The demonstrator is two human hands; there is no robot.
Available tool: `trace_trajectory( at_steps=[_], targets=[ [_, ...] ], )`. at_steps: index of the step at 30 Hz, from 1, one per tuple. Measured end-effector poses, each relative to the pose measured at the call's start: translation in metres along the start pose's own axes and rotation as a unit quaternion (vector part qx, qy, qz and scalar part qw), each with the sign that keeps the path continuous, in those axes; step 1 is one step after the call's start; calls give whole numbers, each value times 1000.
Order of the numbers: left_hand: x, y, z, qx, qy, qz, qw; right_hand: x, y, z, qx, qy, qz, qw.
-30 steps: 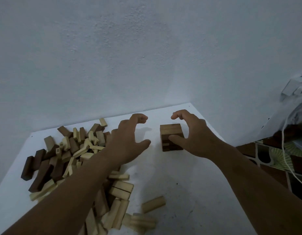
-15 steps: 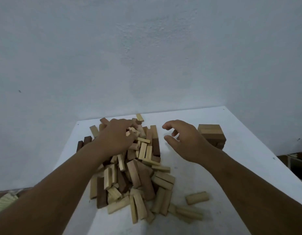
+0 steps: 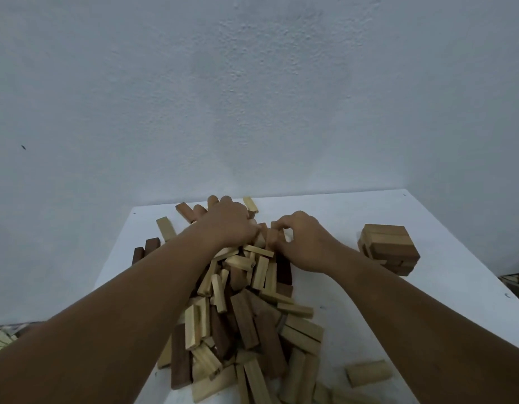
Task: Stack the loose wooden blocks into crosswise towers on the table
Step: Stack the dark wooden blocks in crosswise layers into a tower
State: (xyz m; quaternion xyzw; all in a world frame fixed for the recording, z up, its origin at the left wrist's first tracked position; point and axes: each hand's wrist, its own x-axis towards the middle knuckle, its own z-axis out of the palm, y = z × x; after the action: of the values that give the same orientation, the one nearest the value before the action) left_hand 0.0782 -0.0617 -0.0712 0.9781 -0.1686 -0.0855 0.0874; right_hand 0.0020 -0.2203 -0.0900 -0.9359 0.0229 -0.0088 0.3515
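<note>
1. Nearest, one pale wooden block (image 3: 369,372) lies alone on the flat white table (image 3: 427,301).
2. Next comes the big heap of light and dark loose wooden blocks (image 3: 243,316). Almost all of the blocks are in it, not stacked yet.
3. At its far end, the left hand (image 3: 227,224) rests on blocks; I cannot tell its grip. The right hand (image 3: 303,243) pinches a block.
4. Off right stands one short crosswise brown block tower (image 3: 388,247), just begun.
</note>
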Motion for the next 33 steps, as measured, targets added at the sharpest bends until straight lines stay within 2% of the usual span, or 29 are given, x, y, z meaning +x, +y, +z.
trace_trajectory(
  at_steps=[3, 6, 8, 10, 11, 13, 15, 17, 19, 24, 26, 29, 33],
  targets=[
    [-2, 4, 0, -72, 20, -10, 997, -6, 2, -9, 96, 15, 14, 995],
    [-5, 4, -2, -185, 15, -4, 983, -5, 2, -28, 216, -14, 48, 975],
    [-8, 2, -7, -287, 26, 7, 958, -1, 1, -39, 313, -2, 68, 947],
    [-12, 2, -13, -344, 71, 9, 936, 6, -1, -44, 418, 27, 90, 904],
    [-15, 2, -16, -379, 95, 3, 920, 9, -4, -43, 425, 43, 104, 898],
    [-19, 1, -22, -450, 120, -10, 885, 15, -6, -32, 320, 73, 125, 936],
    [-23, -2, -26, -483, 132, -24, 865, 20, -4, -19, 152, 65, 107, 980],
    [-29, -6, -30, -500, 139, -41, 854, 25, -2, -6, 17, 35, 88, 995],
    [-35, -9, -32, -511, 143, -44, 846, 30, -3, 0, -37, 20, 109, 993],
    [-49, -15, -30, -525, 147, -40, 838, 33, -8, 5, -38, 41, 133, 989],
    [-55, -13, -30, -538, 138, -46, 830, 28, -11, 6, -27, 92, 133, 986],
    [-70, -5, -31, -590, 124, -48, 797, 11, -15, -1, 44, 160, 120, 979],
    [-90, 11, -28, -607, 90, -22, 789, -25, -17, -17, 76, 161, 95, 979]
  ],
)
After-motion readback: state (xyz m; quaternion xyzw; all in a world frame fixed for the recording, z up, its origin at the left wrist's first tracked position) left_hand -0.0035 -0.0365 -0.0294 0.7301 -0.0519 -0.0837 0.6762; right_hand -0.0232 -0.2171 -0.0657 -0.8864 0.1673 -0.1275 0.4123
